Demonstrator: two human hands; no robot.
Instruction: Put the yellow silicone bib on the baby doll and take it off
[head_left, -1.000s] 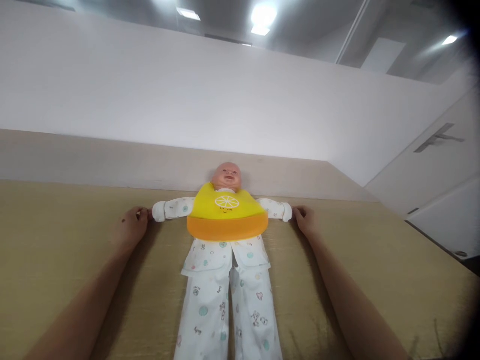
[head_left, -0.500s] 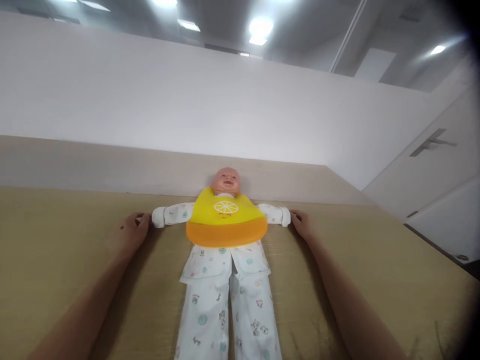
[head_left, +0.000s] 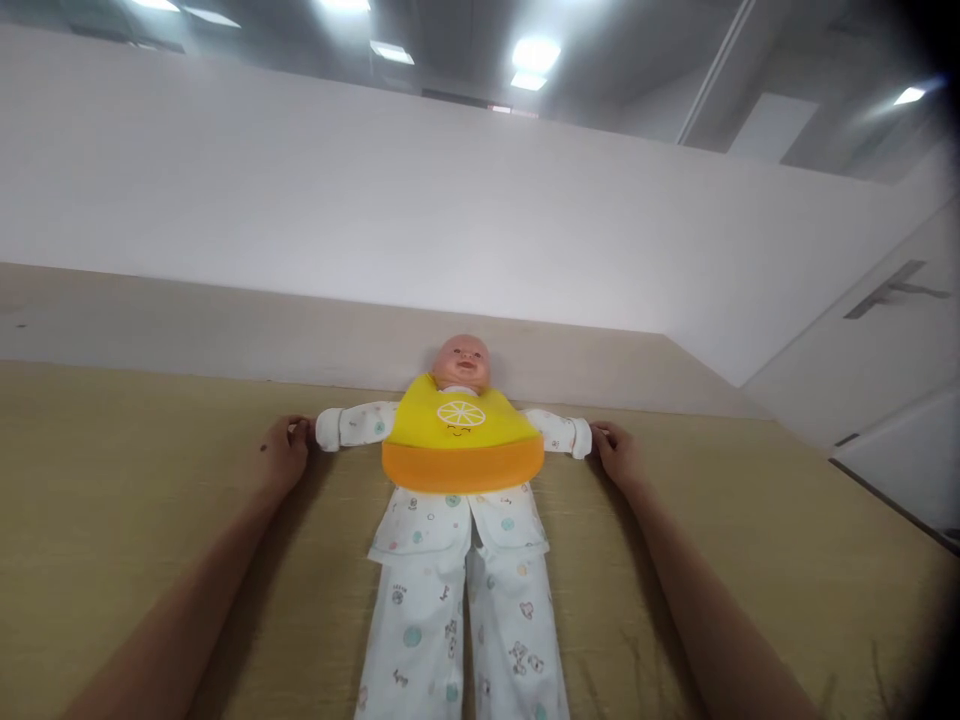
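A baby doll (head_left: 459, 362) lies on its back on the table (head_left: 112, 520), between the two hands. A yellow and orange bib (head_left: 461, 440) is on its chest, over white pajamas (head_left: 416, 530). The left hand (head_left: 285, 455) is curled small, right by one white sleeve (head_left: 352, 425). The right hand (head_left: 616, 452) is curled by the other sleeve (head_left: 559, 432). I cannot tell if they hold on. A white wall (head_left: 300, 200) stands past the table.

No readable text, tiny marks on the white doll pajamas (head_left: 414, 600) too small to read
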